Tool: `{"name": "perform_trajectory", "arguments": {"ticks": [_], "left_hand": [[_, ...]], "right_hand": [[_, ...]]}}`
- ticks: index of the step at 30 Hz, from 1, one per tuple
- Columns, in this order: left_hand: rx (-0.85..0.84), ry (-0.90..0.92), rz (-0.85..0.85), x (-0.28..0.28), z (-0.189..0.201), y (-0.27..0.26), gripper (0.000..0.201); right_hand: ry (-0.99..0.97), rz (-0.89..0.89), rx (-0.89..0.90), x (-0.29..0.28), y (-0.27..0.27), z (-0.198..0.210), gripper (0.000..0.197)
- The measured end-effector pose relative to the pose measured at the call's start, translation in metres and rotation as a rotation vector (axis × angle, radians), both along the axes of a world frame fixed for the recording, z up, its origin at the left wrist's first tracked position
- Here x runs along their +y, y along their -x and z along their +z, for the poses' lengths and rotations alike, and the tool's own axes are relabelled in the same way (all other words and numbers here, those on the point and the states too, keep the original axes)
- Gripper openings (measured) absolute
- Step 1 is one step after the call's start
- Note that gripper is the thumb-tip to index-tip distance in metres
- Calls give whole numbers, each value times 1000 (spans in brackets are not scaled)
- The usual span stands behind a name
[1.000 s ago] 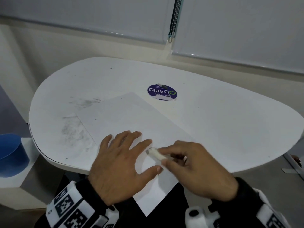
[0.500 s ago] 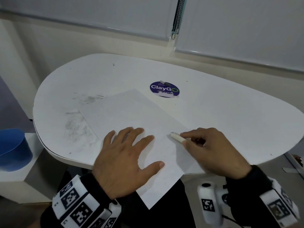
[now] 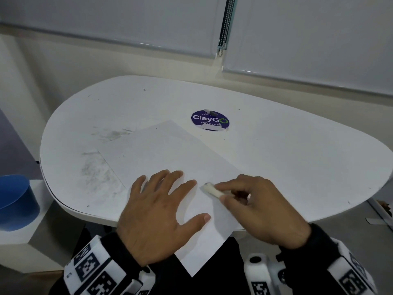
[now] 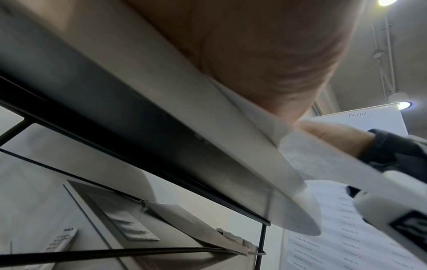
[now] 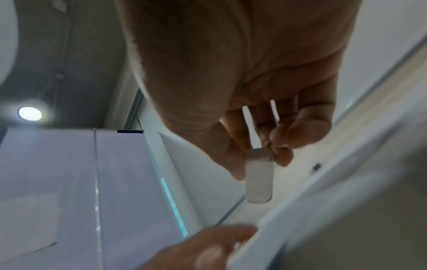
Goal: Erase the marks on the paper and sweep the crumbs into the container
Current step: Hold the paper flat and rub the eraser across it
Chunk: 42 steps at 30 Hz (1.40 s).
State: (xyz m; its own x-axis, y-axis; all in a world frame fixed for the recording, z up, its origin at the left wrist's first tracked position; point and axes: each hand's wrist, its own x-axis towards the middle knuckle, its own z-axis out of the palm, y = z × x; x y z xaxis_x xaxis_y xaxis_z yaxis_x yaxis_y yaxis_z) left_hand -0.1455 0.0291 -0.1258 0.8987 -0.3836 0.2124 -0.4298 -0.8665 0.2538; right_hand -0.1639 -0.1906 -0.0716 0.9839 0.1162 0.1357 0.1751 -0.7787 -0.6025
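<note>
A white sheet of paper [image 3: 170, 154] lies at an angle on the white table [image 3: 276, 158], its near corner hanging over the front edge. My left hand [image 3: 161, 205] lies flat on the paper with fingers spread, holding it down. My right hand [image 3: 255, 207] pinches a white eraser [image 3: 211, 189] between thumb and fingertips, its tip on the paper just right of the left hand's fingers. In the right wrist view the eraser [image 5: 258, 180] sticks out below the pinching fingertips. A blue container [image 3: 14, 201] stands on a low white surface left of the table.
Grey smudges and crumbs [image 3: 95, 171] cover the table left of the paper. A round purple sticker [image 3: 210, 121] lies beyond the paper. Closed blinds [image 3: 127, 22] hang behind the table. The table's front edge [image 4: 231, 146] fills the left wrist view.
My right hand with the eraser swung right across the paper, then came back left toward the left hand. The left hand has stayed flat on the sheet.
</note>
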Motion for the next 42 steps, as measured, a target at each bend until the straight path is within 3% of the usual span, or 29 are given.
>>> {"name": "perform_trajectory", "arguments": {"ticks": [4, 7, 9, 14, 33, 37, 42], "left_hand": [[2, -5, 7, 0, 0, 0, 80], [0, 0, 6, -1, 0, 0, 80], [0, 0, 5, -1, -1, 0, 80], [-1, -3, 14, -1, 0, 0, 79], [-2, -7, -59, 3, -1, -4, 79], [2, -7, -52, 2, -1, -3, 80], [1, 1, -38, 1, 0, -3, 81]], "right_hand": [[35, -160, -80, -17, -6, 5, 19], [-114, -46, -32, -8, -1, 10, 15], [-92, 25, 58, -2, 0, 4, 18], [-15, -113, 2, -12, -7, 0, 18], [7, -71, -63, 0, -6, -8, 25], [19, 13, -11, 5, 0, -7, 27], [115, -99, -72, 0, -3, -4, 24]]}}
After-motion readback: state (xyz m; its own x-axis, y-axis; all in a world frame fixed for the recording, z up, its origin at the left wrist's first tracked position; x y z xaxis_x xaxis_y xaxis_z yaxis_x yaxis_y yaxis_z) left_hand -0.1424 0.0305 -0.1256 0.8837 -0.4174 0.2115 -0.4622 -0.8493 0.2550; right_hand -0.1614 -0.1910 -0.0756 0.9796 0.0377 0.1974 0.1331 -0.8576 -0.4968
